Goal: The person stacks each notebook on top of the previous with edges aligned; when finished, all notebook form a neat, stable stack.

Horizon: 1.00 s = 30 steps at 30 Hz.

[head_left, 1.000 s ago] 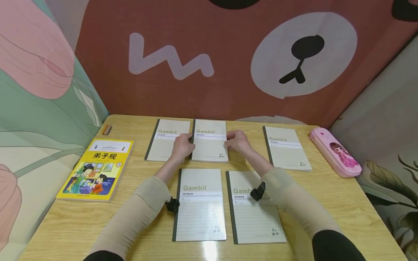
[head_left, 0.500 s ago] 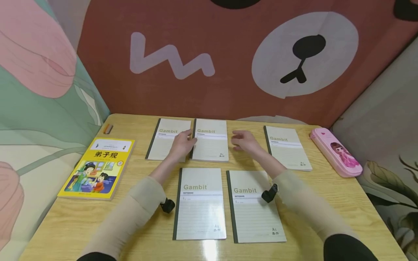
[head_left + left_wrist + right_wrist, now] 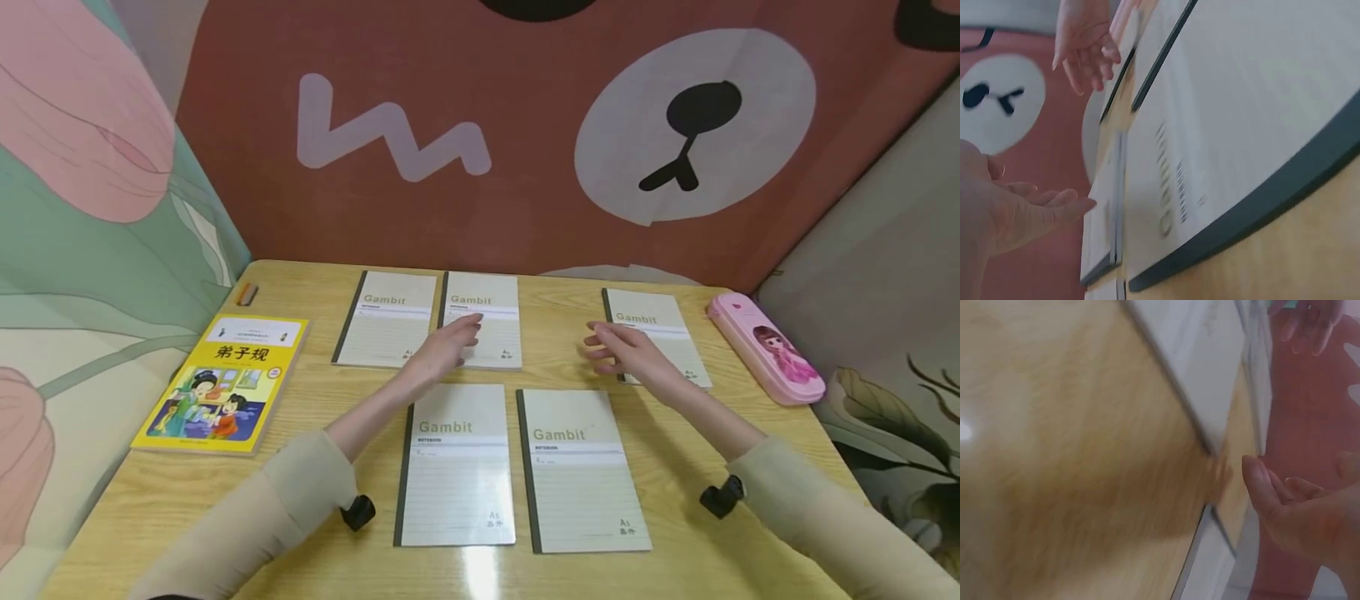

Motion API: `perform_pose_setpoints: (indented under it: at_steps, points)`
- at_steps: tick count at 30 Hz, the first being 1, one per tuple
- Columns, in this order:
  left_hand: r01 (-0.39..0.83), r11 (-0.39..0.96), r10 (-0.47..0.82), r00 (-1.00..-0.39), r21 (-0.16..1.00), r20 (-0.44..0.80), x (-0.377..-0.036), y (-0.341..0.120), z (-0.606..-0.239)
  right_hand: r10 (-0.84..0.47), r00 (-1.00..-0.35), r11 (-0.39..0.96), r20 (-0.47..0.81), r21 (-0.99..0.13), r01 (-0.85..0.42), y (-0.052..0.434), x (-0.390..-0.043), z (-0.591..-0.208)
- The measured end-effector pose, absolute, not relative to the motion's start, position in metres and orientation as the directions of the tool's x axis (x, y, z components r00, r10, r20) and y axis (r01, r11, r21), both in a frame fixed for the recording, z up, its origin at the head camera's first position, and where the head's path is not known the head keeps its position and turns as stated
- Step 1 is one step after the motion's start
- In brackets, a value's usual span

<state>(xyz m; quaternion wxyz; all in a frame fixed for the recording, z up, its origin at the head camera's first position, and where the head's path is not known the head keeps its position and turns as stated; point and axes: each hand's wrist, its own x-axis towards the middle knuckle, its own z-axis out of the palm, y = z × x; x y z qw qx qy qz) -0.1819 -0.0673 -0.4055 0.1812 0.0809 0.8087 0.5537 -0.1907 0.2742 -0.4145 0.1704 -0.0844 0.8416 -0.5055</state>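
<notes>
Five grey "Gambit" notebooks lie on the wooden table (image 3: 750, 433): back left (image 3: 384, 325), back middle (image 3: 487, 321), back right (image 3: 660, 329), front left (image 3: 456, 471) and front right (image 3: 581, 475). My left hand (image 3: 450, 346) is open, its straight fingers over the lower left part of the back middle notebook. My right hand (image 3: 618, 350) is open with spread fingers at the left edge of the back right notebook. Neither hand holds anything. The left wrist view shows the left hand (image 3: 1035, 212) open beside a notebook (image 3: 1241, 125). In the right wrist view the right hand (image 3: 1291, 506) is open above the table.
A yellow picture book (image 3: 225, 383) lies at the left edge, with a small brown object (image 3: 246, 293) behind it. A pink pencil case (image 3: 765, 348) lies at the back right. Printed fabric walls close in the table on three sides.
Both hands let go of the back middle notebook's sides. The right hand moved right to the back right notebook. The left hand's fingers straightened over the middle notebook.
</notes>
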Motion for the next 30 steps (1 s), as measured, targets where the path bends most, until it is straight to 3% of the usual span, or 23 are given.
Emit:
perform_pose_setpoints:
  at_steps: [4,12,22,30]
  points:
    - [-0.070,0.372,0.385,-0.896,0.926,-0.222,-0.163,-0.058,-0.411,-0.323,-0.919,0.473,-0.227,-0.879,0.051,0.292,-0.170,-0.416]
    - [-0.187,0.214,0.491,-0.828,0.959,-0.271,-0.125,-0.035,-0.425,-0.280,-0.907,0.461,-0.314,-0.873,0.160,0.306,-0.133,-0.417]
    - [-0.211,0.188,0.434,-0.858,0.959,-0.274,-0.105,-0.011,-0.431,-0.196,-0.902,0.436,-0.384,-0.858,0.271,0.287,-0.102,-0.410]
    - [-0.247,0.205,0.376,-0.873,0.947,-0.310,-0.103,-0.001,-0.428,-0.140,-0.844,0.410,-0.518,-0.806,0.427,0.276,-0.096,-0.403]
